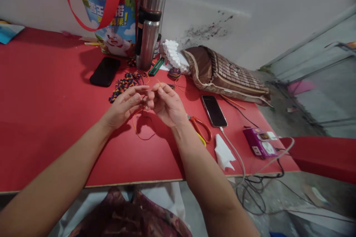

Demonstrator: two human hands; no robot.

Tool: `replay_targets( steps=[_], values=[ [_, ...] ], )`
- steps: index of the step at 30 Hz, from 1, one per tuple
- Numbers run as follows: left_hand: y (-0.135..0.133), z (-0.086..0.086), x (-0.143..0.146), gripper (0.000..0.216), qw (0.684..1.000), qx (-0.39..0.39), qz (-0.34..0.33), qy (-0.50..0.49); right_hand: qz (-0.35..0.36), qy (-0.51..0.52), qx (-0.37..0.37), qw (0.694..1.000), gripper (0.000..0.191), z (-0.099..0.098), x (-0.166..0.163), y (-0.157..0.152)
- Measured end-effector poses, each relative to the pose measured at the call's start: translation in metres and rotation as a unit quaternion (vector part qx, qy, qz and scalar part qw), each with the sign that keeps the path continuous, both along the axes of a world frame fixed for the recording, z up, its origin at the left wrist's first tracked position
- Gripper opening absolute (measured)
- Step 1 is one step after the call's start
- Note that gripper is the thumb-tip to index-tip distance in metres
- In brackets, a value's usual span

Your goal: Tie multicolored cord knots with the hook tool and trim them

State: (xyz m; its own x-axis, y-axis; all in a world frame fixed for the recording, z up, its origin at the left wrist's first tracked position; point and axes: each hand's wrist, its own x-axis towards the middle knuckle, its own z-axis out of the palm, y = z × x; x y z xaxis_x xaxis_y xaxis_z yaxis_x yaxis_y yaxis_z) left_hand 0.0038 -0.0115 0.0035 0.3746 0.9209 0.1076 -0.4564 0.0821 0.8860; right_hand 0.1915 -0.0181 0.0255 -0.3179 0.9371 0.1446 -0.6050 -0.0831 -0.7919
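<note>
My right hand [168,105] pinches a thin orange cord [143,139] between thumb and fingertips; a short end of it sticks up above the fingers. A loop of this cord lies on the red table below. My left hand [126,105] is close beside it, fingertips almost meeting the right ones, with its thumb and fingers around a dark strand [143,102]. The exact grip there is partly hidden. Just behind my left hand lies a pile of knotted dark, orange and yellow cord pieces [124,84]. A ball of multicoloured cord [174,73] sits behind my right hand.
Orange-handled scissors [202,127], a charging phone [214,111] and a crumpled tissue [223,152] lie to the right. Further back stand a steel flask [150,33] and a printed bag [114,26]. A black phone [105,72], brown cushion [226,72] and purple power box [257,142] rest on the table [50,118].
</note>
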Motion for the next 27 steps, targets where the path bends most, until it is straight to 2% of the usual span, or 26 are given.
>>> replay_targets(
  steps=[3,8,14,18,27],
  values=[
    [-0.003,-0.001,0.004,0.062,0.998,-0.040,-0.045,-0.007,-0.012,-0.005,-0.011,1.000,0.013,-0.004,0.002,0.003],
    [-0.007,0.004,0.009,0.068,0.994,-0.041,-0.097,0.031,-0.048,0.003,-0.021,0.999,0.010,-0.010,0.008,0.010],
    [0.001,0.004,0.003,0.052,0.993,-0.102,-0.062,-0.008,-0.066,0.019,-0.048,0.996,0.006,-0.008,0.007,0.012],
    [0.007,-0.001,-0.002,0.039,0.991,-0.115,-0.038,-0.056,-0.076,-0.004,-0.063,0.995,0.008,-0.004,0.004,0.008],
    [0.008,-0.013,-0.002,0.046,0.988,-0.137,-0.008,-0.064,-0.030,-0.030,-0.049,0.998,0.013,0.003,-0.002,0.003]
  ],
)
